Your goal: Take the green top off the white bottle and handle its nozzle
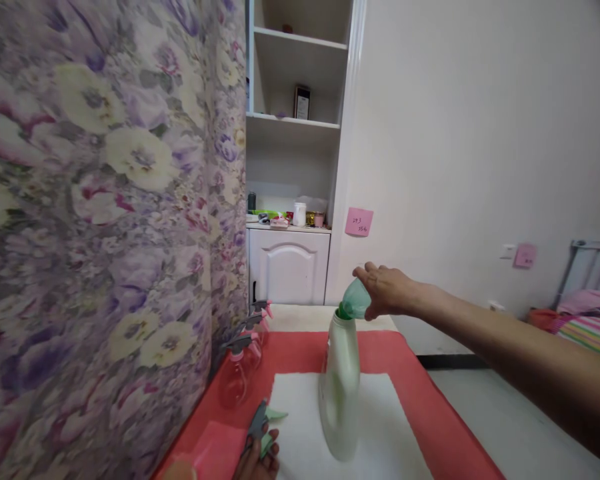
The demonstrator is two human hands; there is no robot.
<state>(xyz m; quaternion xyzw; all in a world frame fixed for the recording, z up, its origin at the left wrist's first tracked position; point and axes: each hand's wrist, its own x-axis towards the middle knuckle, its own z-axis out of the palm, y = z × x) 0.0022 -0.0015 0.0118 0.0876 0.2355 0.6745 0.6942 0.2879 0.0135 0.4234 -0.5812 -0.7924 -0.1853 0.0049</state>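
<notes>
My right hand (387,290) reaches in from the right, its fingers closed around a translucent green cap (356,299). The cap is tilted, its darker green end right at the mouth of a pale green jug (341,393); whether it is screwed on I cannot tell. Upright, the jug stands on a white sheet (390,427). At the bottom edge my left hand (260,460) is wrapped around a grey and green spray trigger head (258,427), which lies left of the jug. Anything below that head is cut off or hidden.
Several clear spray bottles (234,380) with grey and pink triggers line the left side of the red-covered table (375,347). A pink sheet (220,443) lies at the front left. A floral curtain (130,233) borders the left; a white cabinet (290,263) stands behind.
</notes>
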